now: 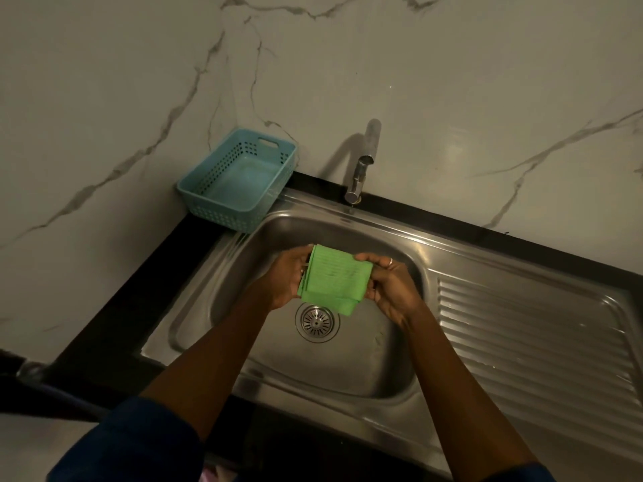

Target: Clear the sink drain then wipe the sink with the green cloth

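Green folded cloth (332, 280) held above steel sink basin (348, 370); left hand (285, 278) grips its 9 o'clock edge, right hand (389, 287) its 3 o'clock. Round drain strainer (317, 321) lies just below, 6 o'clock, apparently bare.

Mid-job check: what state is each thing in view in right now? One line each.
Folded green cloth: held above the basin between both hands.
Left hand: grips the cloth's left edge.
Right hand: grips the cloth's right edge.
Round metal drain strainer: seated, no debris visible.
Stainless steel sink: no pooled water visible.
Chrome tap: not running.
Light blue perforated plastic basket: upright on the counter corner, nothing inside.
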